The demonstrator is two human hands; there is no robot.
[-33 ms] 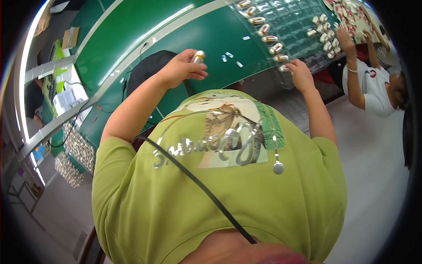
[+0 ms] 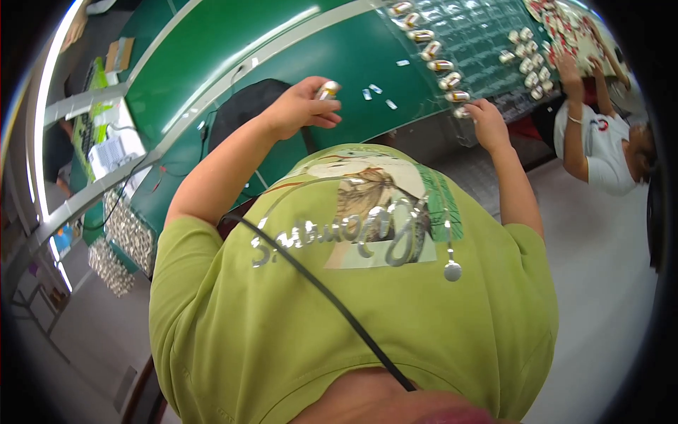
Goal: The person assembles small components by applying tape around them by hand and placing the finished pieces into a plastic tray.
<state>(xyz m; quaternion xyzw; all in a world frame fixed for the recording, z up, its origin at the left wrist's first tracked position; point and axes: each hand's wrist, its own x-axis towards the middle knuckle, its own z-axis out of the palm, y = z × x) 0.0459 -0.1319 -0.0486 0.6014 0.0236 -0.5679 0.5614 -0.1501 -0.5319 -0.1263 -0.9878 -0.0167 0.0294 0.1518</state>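
My left hand (image 2: 300, 111), raised over the near edge of the green table, is closed around a small white capsule-shaped piece with a gold-brown band (image 2: 328, 90). At the near end of a clear plastic tray (image 2: 480, 44), my right hand (image 2: 491, 127) pinches another white piece (image 2: 461, 112) between thumb and fingertips. That piece is partly covered by the fingers. Several like pieces, such as a banded one (image 2: 440, 65), lie in a row along the tray's left side.
Small white-and-blue slips (image 2: 376, 89) lie on the green table (image 2: 353, 56). More white pieces (image 2: 526, 63) sit at the tray's right, beside a co-worker's hand (image 2: 569, 74). A black rounded chair back (image 2: 244, 106) stands near my left forearm. Piles of small pale parts (image 2: 131, 237) are at far left.
The whole view has shifted slightly, with everything a little further right. Both hands keep the same grip. The co-worker's hand at right has moved a little.
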